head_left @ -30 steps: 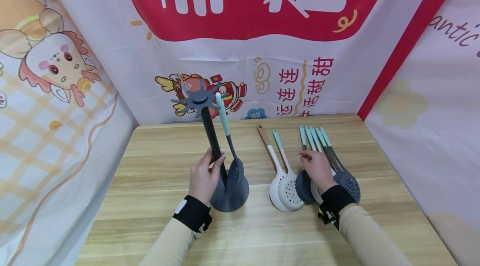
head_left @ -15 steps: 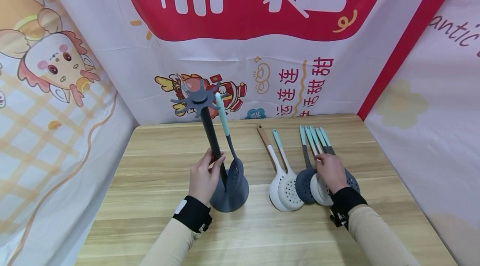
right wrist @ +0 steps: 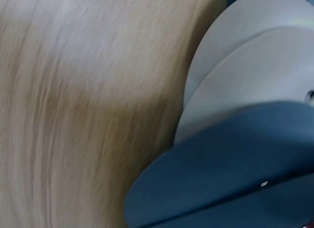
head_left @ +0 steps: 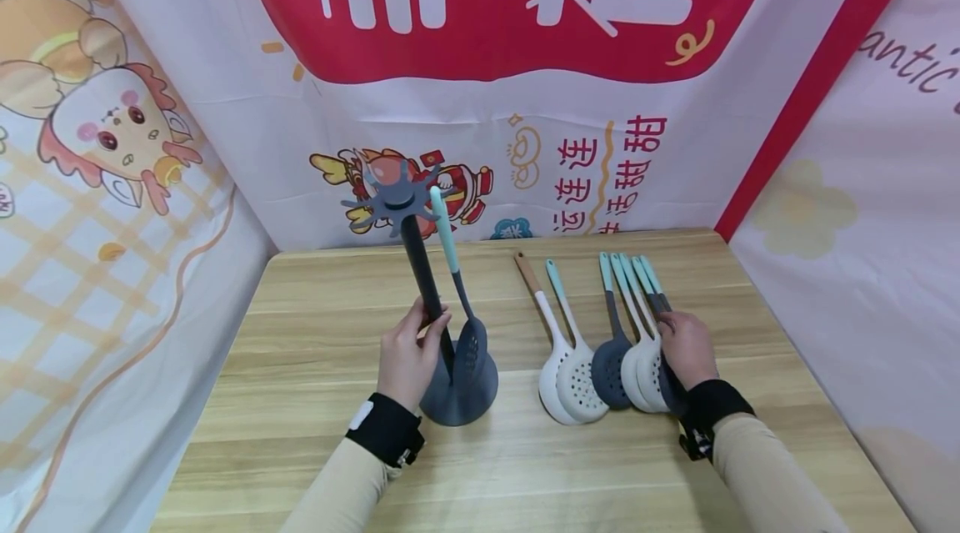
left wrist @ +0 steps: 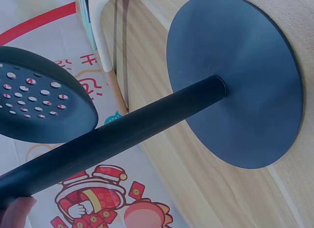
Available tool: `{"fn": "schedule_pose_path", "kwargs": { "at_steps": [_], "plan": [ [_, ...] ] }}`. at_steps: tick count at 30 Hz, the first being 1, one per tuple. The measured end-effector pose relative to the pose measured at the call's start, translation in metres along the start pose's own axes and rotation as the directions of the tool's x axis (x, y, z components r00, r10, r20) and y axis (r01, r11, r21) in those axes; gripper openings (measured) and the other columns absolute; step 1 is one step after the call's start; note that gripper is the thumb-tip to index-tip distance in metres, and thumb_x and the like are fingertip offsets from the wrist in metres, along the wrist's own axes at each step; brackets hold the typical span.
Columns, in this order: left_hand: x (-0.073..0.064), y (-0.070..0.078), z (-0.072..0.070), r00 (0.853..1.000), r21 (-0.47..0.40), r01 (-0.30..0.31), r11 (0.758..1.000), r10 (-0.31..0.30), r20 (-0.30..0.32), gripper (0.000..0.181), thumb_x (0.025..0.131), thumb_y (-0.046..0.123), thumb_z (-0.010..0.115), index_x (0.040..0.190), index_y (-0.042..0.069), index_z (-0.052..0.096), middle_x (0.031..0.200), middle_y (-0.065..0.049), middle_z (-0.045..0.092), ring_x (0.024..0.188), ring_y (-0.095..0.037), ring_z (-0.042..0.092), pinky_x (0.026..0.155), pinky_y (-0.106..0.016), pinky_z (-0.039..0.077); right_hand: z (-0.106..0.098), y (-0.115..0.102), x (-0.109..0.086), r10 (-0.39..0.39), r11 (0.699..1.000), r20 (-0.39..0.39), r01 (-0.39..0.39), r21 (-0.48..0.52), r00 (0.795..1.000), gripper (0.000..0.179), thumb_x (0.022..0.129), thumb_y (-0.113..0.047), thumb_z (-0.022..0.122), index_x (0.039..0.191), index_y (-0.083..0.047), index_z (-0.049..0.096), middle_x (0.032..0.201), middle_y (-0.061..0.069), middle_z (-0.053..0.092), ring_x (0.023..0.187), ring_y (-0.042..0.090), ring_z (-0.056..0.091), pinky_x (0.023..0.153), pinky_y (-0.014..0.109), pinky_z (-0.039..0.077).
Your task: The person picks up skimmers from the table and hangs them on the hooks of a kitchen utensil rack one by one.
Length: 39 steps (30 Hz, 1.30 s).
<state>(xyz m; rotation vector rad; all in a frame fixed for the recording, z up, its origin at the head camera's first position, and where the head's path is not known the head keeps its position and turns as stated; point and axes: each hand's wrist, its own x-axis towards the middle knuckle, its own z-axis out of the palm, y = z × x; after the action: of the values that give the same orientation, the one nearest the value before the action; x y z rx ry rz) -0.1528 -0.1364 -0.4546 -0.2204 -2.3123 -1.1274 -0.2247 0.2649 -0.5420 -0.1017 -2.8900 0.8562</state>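
Observation:
My left hand (head_left: 408, 354) grips the black pole of a utensil stand (head_left: 422, 270), fingers and thumb around it. The stand has a round base and a ring of hooks on top. One dark skimmer (head_left: 470, 349) with a mint handle hangs from it. My right hand (head_left: 687, 349) is at the far right of a row of utensils, its fingers pinching a dark skimmer at the handle, below the mint grip. The hand and wrist hide most of that head. In the right wrist view, two dark heads (right wrist: 235, 154) overlap beside white ones (right wrist: 245, 76).
Left in the row lie a white ladle (head_left: 555, 383) with a brown handle and a white skimmer (head_left: 581, 387). A dark utensil (head_left: 611, 370) and white ones (head_left: 641, 374) overlap beside them. The wooden table (head_left: 315, 399) meets printed cloth (head_left: 480, 108) behind.
My right hand has moved right along the row, from the dark and white handles to the dark skimmers at the end. The left hand and stand have stayed put.

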Motion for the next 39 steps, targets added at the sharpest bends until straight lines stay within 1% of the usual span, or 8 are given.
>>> {"fn": "schedule_pose_path", "kwargs": {
  "at_steps": [4,11,19,24,26,30,36,39],
  "plan": [
    [0.0,0.0,0.0,1.0,-0.002,-0.003,1.0,0.003,-0.005,0.015,0.095,0.008,0.066,0.108,0.005,0.064,0.098,-0.012,0.075,0.095,-0.029,0.074,0.068,-0.032,0.062,-0.004,0.005,0.0,0.043,0.999,0.035,-0.043,0.002,0.998,0.032,0.1,-0.006,0.049,0.123,0.015,0.058,0.121,0.038,0.058,0.114,0.052,0.055,0.099,0.061,0.045],
    [-0.001,0.0,-0.001,1.0,-0.002,-0.004,1.0,0.004,0.004,0.016,0.098,0.016,0.062,0.109,0.004,0.064,0.099,-0.014,0.075,0.096,-0.029,0.074,0.068,-0.033,0.062,-0.005,0.016,0.001,0.142,0.99,0.076,-0.142,-0.012,0.987,0.05,0.103,-0.018,0.047,0.135,0.02,0.042,0.131,0.042,0.049,0.121,0.055,0.049,0.104,0.061,0.043],
    [-0.001,0.001,-0.002,1.0,0.006,-0.005,1.0,0.005,0.001,0.013,0.097,0.013,0.064,0.108,0.007,0.064,0.099,-0.011,0.075,0.097,-0.028,0.074,0.068,-0.031,0.062,-0.005,0.02,0.006,0.187,0.982,0.141,-0.184,-0.04,0.972,0.061,0.106,-0.029,0.042,0.138,0.023,0.035,0.133,0.043,0.046,0.123,0.055,0.047,0.106,0.061,0.041],
    [-0.001,0.003,-0.003,1.0,-0.003,0.003,1.0,-0.003,0.014,0.014,0.096,0.012,0.064,0.109,0.006,0.064,0.1,-0.012,0.075,0.097,-0.028,0.074,0.068,-0.031,0.062,-0.004,0.022,0.008,0.208,0.977,0.18,-0.197,-0.077,0.962,0.064,0.107,-0.034,0.037,0.137,0.023,0.036,0.134,0.046,0.042,0.124,0.057,0.045,0.106,0.061,0.04],
    [-0.001,0.004,-0.003,1.0,-0.009,0.0,1.0,0.0,0.016,0.014,0.096,0.013,0.065,0.109,0.006,0.064,0.1,-0.012,0.075,0.097,-0.029,0.074,0.068,-0.031,0.062,-0.004,0.023,0.008,0.216,0.976,0.184,-0.204,-0.081,0.959,0.062,0.107,-0.034,0.037,0.135,0.022,0.039,0.133,0.045,0.044,0.122,0.056,0.047,0.105,0.061,0.042],
    [0.0,0.003,-0.003,1.0,-0.016,-0.002,1.0,0.003,0.015,0.015,0.096,0.013,0.066,0.109,0.006,0.064,0.1,-0.012,0.075,0.096,-0.03,0.074,0.068,-0.033,0.063,-0.003,0.024,0.008,0.224,0.974,0.189,-0.214,-0.074,0.956,0.057,0.107,-0.031,0.036,0.128,0.021,0.046,0.125,0.043,0.051,0.111,0.053,0.054,0.095,0.059,0.047],
    [0.001,0.003,-0.006,0.998,-0.029,0.036,0.999,-0.035,0.054,0.015,0.096,0.013,0.065,0.11,0.008,0.064,0.1,-0.011,0.075,0.098,-0.027,0.074,0.07,-0.034,0.063,-0.003,0.023,0.01,0.236,0.971,0.208,-0.221,-0.09,0.949,0.054,0.108,-0.028,0.034,0.127,0.021,0.046,0.123,0.043,0.052,0.11,0.052,0.055,0.094,0.058,0.048],
    [0.002,0.003,-0.008,0.995,-0.04,0.064,0.997,-0.06,0.084,0.016,0.096,0.014,0.065,0.111,0.009,0.064,0.103,-0.01,0.075,0.099,-0.026,0.073,0.072,-0.035,0.063,-0.004,0.023,0.01,0.224,0.974,0.208,-0.21,-0.087,0.952,0.052,0.107,-0.027,0.035,0.124,0.021,0.048,0.12,0.042,0.054,0.106,0.052,0.056,0.092,0.057,0.049]
  ]
}}
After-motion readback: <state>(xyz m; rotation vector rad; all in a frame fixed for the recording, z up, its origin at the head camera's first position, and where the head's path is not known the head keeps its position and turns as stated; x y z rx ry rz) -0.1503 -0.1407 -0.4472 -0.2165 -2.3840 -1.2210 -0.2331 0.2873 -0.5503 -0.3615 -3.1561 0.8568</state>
